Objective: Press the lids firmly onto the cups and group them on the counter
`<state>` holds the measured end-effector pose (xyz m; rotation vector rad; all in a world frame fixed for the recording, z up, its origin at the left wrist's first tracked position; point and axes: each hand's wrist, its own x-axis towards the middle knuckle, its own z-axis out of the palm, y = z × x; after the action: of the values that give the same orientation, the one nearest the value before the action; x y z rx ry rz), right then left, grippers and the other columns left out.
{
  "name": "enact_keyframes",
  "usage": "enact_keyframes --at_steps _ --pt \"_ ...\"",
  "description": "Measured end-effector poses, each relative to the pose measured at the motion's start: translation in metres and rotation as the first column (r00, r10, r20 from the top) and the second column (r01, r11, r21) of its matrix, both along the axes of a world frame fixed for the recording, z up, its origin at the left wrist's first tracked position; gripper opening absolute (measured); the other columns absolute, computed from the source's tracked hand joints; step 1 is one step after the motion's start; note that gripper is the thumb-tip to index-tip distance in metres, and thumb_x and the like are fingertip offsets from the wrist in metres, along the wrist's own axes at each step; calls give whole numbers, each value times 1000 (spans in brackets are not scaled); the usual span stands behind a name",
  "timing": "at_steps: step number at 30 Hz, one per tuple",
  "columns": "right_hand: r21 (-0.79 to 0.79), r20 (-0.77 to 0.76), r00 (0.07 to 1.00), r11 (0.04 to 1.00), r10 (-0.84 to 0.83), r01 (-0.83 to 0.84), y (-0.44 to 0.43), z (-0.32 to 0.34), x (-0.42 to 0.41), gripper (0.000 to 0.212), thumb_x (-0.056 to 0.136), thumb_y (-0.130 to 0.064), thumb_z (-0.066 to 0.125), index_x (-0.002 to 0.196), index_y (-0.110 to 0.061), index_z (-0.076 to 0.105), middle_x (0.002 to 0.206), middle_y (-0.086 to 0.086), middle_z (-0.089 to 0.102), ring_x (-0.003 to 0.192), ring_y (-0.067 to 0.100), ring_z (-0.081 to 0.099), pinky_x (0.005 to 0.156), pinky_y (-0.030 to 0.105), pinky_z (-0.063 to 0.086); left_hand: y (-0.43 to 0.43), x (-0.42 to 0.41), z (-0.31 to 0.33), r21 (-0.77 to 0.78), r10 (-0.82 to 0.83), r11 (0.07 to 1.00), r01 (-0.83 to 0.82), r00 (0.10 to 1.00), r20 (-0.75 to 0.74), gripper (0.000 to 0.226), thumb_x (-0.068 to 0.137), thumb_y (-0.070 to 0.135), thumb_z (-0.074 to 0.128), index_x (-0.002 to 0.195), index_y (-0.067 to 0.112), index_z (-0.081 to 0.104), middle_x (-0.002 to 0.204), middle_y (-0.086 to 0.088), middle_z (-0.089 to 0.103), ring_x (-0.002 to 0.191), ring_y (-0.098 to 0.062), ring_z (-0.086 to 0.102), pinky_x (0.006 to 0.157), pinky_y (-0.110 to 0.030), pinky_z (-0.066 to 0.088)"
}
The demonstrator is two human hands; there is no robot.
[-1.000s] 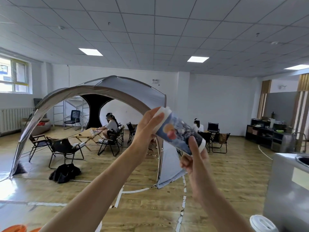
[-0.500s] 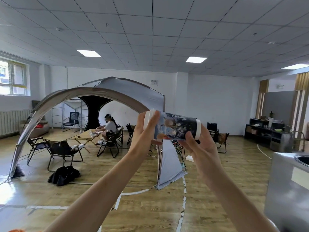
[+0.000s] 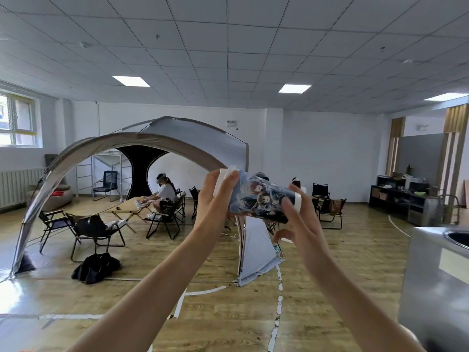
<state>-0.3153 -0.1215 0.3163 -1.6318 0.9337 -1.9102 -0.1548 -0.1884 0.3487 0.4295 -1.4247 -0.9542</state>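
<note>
I hold a printed paper cup sideways at chest height, well above the floor. Its white lid points left and its white base band points right. My left hand wraps the lid end, thumb across the lid's edge. My right hand supports the base end from below and behind, fingers spread along the cup's side. The lid's top face is hidden behind my left hand.
A grey steel counter with a round sink stands at the right edge. Ahead stretch a wooden floor, a large arched tent, folding chairs, a low table with seated people, and a black bag on the floor.
The cup swung from tilted with its lid up-left to lying flat, then tipped a little down to the right. My right hand slid lower along it. The view rose, losing the lidded cup at the bottom right.
</note>
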Motion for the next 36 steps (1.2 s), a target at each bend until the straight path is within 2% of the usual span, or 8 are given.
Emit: enact_keyframes --at_steps 3,8,13,18,24,27,31,36 --pt "46 77 997 999 17 -21 0 4 1 58 92 -49 48 126 -2 47 90 17 60 59 20 58 45 28 46 3 -2 -4 -50 -1 999 2 1000 16 50 87 55 56 123 21 58 96 5 62 71 11 61 62 -9 49" --pt "-42 -45 998 998 -41 40 1 5 -3 50 97 -36 64 137 -13 45 100 11 65 79 12 64 51 23 50 1 -3 -1 64 -17 998 21 998 -65 46 93 55 64 121 19 56 98 1 66 75 3 70 64 -15 54" --pt "19 70 997 1000 -14 12 3 8 1 53 92 -51 48 122 -8 49 87 15 52 55 17 52 44 27 46 0 -6 -7 39 -15 999 16 999 -34 36 92 48 69 120 31 54 104 1 66 83 0 70 68 -17 55" --pt "-64 -18 997 995 -74 73 4 4 -6 38 93 -34 61 128 -26 50 91 -12 67 71 10 63 54 26 51 2 -6 -6 114 -83 990 88 995 -49 50 82 61 75 119 33 56 115 -9 71 95 -21 76 68 -38 64" --pt "84 140 988 994 57 -69 7 8 -2 54 91 -55 56 111 -5 53 85 12 59 62 19 56 49 27 49 9 -8 -7 -42 -68 997 68 998 -6 24 95 29 69 114 31 56 100 3 64 75 9 67 61 -9 50" --pt "66 125 992 998 -6 -3 6 7 -7 43 87 -44 67 113 -11 56 89 9 63 70 14 60 57 26 53 8 -6 -6 -17 -118 993 118 993 -3 38 88 48 73 117 30 57 102 2 70 85 -3 74 66 -18 56" --pt "36 85 994 997 -69 66 0 0 -8 76 70 -60 81 121 -9 58 88 4 65 71 13 58 62 24 53 10 -7 -11 -19 -121 993 120 992 -41 43 84 45 70 119 25 56 102 2 71 90 -12 75 68 -25 60" --pt "32 200 969 989 -145 142 5 4 -10 88 56 -66 86 117 -8 61 85 2 63 67 7 58 63 22 52 -4 8 -23 -235 62 972 17 944 325 89 65 63 85 135 29 43 118 3 62 97 -13 73 74 -34 64"
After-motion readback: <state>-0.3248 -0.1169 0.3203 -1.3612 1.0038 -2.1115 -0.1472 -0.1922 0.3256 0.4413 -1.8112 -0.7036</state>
